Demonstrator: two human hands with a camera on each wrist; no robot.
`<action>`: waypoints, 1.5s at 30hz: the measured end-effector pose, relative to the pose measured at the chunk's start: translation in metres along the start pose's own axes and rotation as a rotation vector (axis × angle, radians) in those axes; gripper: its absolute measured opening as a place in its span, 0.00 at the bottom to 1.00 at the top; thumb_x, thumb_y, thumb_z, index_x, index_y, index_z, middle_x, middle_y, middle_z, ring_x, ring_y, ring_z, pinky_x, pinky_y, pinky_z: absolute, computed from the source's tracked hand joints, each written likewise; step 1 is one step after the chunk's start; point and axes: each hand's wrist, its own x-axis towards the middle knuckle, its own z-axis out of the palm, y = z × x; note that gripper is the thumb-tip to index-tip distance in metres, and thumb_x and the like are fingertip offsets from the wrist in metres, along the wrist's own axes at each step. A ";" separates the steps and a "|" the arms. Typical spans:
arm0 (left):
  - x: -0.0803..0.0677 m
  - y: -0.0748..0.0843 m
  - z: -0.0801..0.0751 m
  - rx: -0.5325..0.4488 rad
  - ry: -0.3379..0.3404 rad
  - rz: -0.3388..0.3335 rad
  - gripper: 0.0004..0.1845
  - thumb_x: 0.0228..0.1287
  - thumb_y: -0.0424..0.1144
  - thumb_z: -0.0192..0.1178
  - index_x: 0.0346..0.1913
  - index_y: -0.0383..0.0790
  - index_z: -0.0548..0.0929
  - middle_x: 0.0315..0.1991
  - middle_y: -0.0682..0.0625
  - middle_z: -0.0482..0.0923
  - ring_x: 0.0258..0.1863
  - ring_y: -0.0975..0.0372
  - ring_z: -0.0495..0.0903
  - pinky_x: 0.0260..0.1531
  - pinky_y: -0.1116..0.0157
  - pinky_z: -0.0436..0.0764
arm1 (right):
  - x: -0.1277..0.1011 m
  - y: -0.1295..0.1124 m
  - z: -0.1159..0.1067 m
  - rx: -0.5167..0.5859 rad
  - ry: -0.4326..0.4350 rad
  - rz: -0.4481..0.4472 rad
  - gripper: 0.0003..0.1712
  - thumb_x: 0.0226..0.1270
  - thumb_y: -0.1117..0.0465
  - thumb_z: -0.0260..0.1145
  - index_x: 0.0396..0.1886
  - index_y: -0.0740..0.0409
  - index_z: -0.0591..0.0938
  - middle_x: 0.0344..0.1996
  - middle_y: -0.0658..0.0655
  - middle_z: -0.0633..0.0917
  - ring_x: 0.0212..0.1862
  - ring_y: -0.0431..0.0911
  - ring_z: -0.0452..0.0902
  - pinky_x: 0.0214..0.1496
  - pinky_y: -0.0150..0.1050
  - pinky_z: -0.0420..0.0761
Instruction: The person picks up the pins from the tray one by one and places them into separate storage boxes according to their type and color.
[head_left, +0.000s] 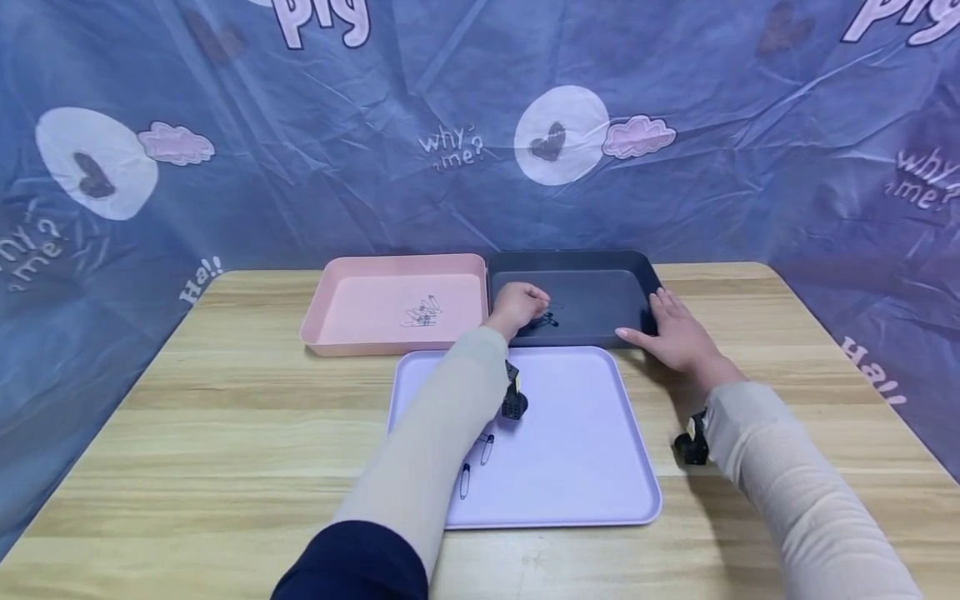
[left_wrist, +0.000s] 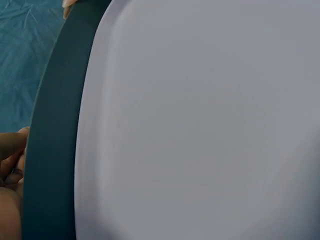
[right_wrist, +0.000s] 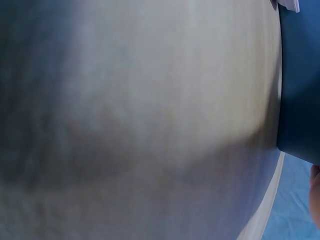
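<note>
- Head view: a blue printed cloth (head_left: 720, 192) hangs behind a pale wooden worktop (head_left: 225, 433) that carries three trays: a pink tray (head_left: 330, 321), a dark tray (head_left: 600, 260) just beside it, and a lilac tray (head_left: 585, 467) nearer to me.
- My left hand (head_left: 517, 307) reaches into the dark tray, fingers curled over small black safety pins (head_left: 546, 321); I can't tell whether it pinches one or has let go.
- My right hand (head_left: 675, 332) lies flat against the dark tray's near right rim, fingers straight and together, steadying it.
- Two safety pins (head_left: 477, 462) lie on the lilac tray; silver pins (head_left: 422, 313) sit in the pink one.
- To do this well, I judge I should keep the tray braced and work low over its floor.
- Left wrist view: blurred lilac surface beside the dark rim (left_wrist: 52, 145), fingertips (left_wrist: 12, 160) at the edge.
- Right wrist view: blurred worktop, dark tray wall (right_wrist: 300, 80).
</note>
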 end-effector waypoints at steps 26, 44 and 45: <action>-0.004 0.001 0.001 0.246 0.031 0.056 0.09 0.57 0.35 0.56 0.39 0.38 0.81 0.40 0.50 0.78 0.42 0.62 0.73 0.41 0.70 0.72 | -0.001 0.000 0.003 0.009 0.015 -0.009 0.55 0.56 0.34 0.47 0.62 0.76 0.42 0.62 0.73 0.40 0.63 0.61 0.30 0.62 0.54 0.39; -0.046 0.029 -0.029 0.058 -0.231 0.069 0.14 0.61 0.35 0.51 0.47 0.31 0.75 0.44 0.45 0.75 0.46 0.56 0.74 0.43 0.69 0.73 | 0.001 0.001 0.005 0.018 -0.003 0.012 0.57 0.55 0.32 0.46 0.62 0.75 0.41 0.63 0.71 0.38 0.64 0.58 0.27 0.62 0.53 0.37; -0.048 0.029 -0.032 0.059 -0.244 0.070 0.14 0.61 0.35 0.51 0.47 0.31 0.75 0.45 0.45 0.74 0.46 0.55 0.74 0.43 0.69 0.73 | 0.001 0.001 0.005 0.016 -0.003 0.010 0.56 0.55 0.32 0.46 0.62 0.75 0.41 0.63 0.72 0.38 0.64 0.58 0.27 0.62 0.53 0.37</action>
